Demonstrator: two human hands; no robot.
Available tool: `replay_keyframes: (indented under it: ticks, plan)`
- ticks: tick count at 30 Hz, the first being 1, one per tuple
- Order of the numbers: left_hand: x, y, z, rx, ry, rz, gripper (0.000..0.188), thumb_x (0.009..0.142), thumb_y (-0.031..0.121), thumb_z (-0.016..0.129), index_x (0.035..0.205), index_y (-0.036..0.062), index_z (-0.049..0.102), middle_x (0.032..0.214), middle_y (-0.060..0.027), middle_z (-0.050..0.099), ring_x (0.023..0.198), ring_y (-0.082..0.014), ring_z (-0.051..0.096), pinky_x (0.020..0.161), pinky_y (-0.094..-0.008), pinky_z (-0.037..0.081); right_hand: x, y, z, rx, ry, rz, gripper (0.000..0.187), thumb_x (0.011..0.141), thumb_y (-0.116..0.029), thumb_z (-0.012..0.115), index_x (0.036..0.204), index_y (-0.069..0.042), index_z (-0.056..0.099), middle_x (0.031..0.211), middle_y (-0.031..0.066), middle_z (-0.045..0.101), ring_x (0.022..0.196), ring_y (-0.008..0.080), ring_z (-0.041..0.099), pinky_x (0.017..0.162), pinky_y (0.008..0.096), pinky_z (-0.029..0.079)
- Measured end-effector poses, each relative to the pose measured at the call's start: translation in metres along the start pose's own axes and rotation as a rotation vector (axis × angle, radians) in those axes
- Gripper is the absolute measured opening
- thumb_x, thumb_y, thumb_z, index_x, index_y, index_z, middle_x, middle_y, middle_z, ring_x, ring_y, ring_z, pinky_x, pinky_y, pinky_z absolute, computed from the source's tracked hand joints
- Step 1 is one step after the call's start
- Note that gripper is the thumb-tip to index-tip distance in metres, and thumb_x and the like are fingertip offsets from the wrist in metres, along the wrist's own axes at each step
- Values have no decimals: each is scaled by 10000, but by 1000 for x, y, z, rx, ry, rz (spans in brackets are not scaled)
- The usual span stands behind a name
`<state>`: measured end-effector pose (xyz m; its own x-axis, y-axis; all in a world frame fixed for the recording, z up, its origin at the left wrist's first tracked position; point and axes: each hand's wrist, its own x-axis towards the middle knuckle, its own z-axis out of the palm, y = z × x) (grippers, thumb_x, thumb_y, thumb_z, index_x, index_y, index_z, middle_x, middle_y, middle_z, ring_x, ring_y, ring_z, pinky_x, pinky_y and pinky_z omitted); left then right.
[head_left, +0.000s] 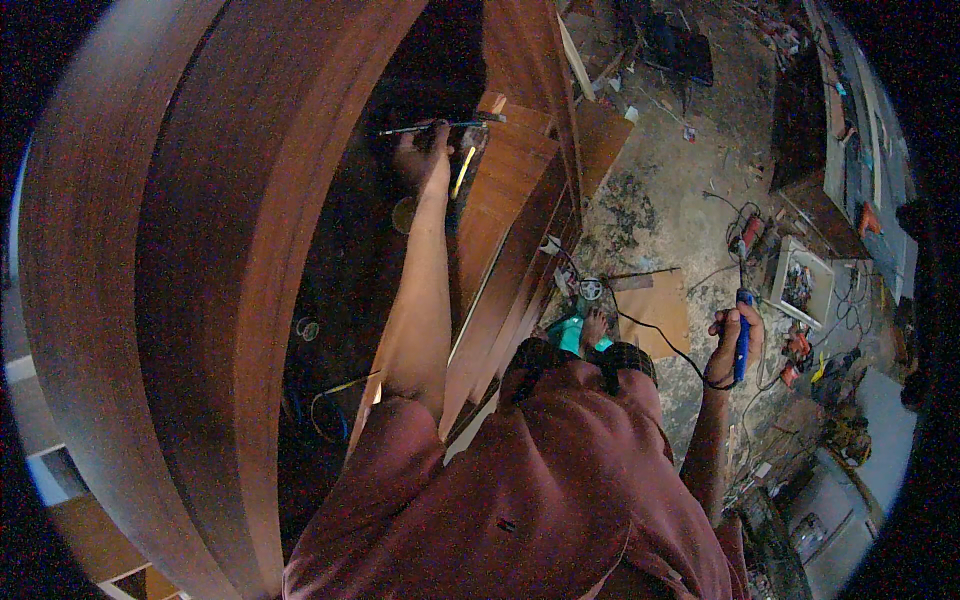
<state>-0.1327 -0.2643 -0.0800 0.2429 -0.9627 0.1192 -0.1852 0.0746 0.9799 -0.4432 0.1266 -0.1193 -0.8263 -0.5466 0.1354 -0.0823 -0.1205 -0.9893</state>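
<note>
The right hand (729,348) has its fingers wrapped round a blue-handled corded tool (742,350), while the left hand (428,158) pinches a thin rod (466,125) inside the wooden cabinet (315,180).

Deep, grainy shadow partly hides the left grip (425,158).

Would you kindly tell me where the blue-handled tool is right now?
In the head view, the blue-handled tool is toward the right side, gripped in the person's right hand, just left of the pale box in the picture.
</note>
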Motion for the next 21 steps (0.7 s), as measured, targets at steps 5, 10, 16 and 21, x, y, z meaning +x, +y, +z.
replay_keyframes:
  ticks: [5,10,16,21]
  plan:
    - [3,-5,1,-82,-17,0,241,804,124,785,949,8,632,815,-61,660,594,-136,598,517,-262,502,0,1,-2,-11,9,45,198,940,-176,627,1067,-31,586,797,91,617,632,129,570,561,266,482]
    - [0,-3,0,26,-4,-10,225,811,124,775,942,9,633,815,-58,661,584,-131,595,517,-257,495,1,0,-2,-30,4,31,202,939,-180,629,1073,-33,589,787,92,627,629,130,571,569,269,485]
    - [0,0,-3,-71,-48,-15,237,828,142,762,980,22,626,815,-47,668,579,-121,610,507,-248,462,1,-1,-1,-18,10,30,214,936,-180,629,1078,-25,592,792,90,625,640,131,580,571,269,488]
    - [-3,2,-5,-48,-82,-85,192,854,132,734,999,62,628,804,-19,667,616,-87,616,489,-223,424,3,-1,-1,-42,5,14,227,929,-187,640,1071,-16,594,800,79,616,659,133,590,569,267,489]
